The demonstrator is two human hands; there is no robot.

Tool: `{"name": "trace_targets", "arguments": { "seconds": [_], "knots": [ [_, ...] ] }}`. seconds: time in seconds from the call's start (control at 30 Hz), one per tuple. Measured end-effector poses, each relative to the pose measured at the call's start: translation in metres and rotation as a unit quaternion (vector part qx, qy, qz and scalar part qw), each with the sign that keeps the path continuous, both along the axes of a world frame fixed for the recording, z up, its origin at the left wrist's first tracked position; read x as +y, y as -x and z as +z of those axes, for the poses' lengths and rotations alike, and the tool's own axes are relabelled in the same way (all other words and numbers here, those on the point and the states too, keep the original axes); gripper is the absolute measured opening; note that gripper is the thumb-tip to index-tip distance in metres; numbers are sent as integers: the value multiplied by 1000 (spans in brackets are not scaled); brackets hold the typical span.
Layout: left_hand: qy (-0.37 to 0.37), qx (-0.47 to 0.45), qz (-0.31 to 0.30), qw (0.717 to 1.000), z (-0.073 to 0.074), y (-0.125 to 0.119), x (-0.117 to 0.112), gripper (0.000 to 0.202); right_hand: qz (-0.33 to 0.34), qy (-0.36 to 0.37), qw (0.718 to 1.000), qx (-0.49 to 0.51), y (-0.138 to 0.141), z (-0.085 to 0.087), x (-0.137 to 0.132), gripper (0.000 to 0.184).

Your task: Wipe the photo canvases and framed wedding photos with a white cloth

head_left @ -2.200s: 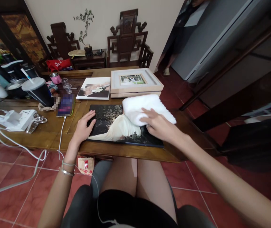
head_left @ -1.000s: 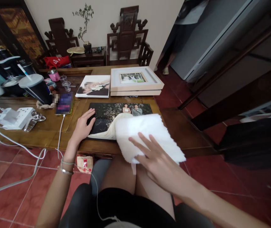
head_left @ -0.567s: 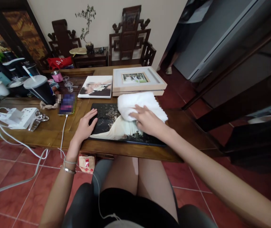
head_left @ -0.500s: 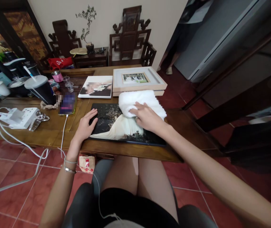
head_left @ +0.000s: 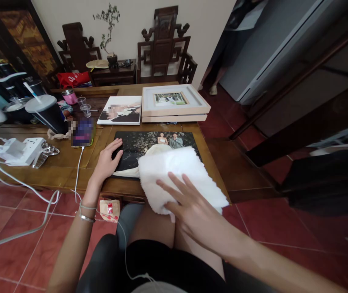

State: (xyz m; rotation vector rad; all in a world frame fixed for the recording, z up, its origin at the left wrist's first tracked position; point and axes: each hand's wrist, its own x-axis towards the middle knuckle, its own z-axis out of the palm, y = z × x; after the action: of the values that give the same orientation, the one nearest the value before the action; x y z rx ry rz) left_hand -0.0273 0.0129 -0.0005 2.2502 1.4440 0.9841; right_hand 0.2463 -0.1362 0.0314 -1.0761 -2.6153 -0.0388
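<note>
On the wooden table [head_left: 70, 171] a dark wedding photo print [head_left: 140, 144] lies flat, its near edge under a white towel [head_left: 177, 171]. Our right hand [head_left: 192, 207] presses the towel with fingers spread flat. Our left hand [head_left: 107, 160] rests open on the print's left edge, grasping nothing.

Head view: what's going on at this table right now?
A seated person has both hands on a large dark photo print lying flat on the wooden table. The right hand, fingers spread, presses a white cloth over the print's near edge; it looks like wiping. The left hand rests flat on the print's left edge. Behind lie a smaller print and a framed picture.
</note>
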Motion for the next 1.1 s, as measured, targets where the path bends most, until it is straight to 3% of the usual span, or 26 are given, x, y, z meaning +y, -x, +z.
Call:
{"name": "trace_targets", "arguments": {
  "seconds": [0.1, 0.37, 0.5, 0.63, 0.77, 0.9, 1.0, 1.1],
  "knots": [
    [1, -1, -5, 1000, -1, 0, 0, 39, -5, 15, 1000, 10, -4, 2, 23, 42],
    [1, -12, -13, 1000, -2, 2, 1, 39, -101, 52, 994, 0, -17, 2, 142, 48],
    [0, -12, -10, 1000, 0, 2, -1, 39, -134, 61, 989, -14, -13, 6, 165, 51],
    [2, -11, -3, 1000, 2, 1, -2, 38, -115, 37, 993, -7, -6, -2, 140, 50],
    [0, -10, -1, 1000, 2, 0, -1, 38, -49, 8, 999, 10, -1, -13, 76, 48],
    [-1, -4, -1, 1000, 1, 0, -1, 38, -13, -21, 999, 22, 6, -11, 16, 42],
    [-1, -3, -3, 1000, 0, 0, -1, 40, -8, -22, 1000, 16, 9, -4, 9, 40],
    [0, -5, -6, 1000, 0, 1, -1, 40, -18, 2, 1000, 14, 8, 0, 39, 49]
  ]
}}
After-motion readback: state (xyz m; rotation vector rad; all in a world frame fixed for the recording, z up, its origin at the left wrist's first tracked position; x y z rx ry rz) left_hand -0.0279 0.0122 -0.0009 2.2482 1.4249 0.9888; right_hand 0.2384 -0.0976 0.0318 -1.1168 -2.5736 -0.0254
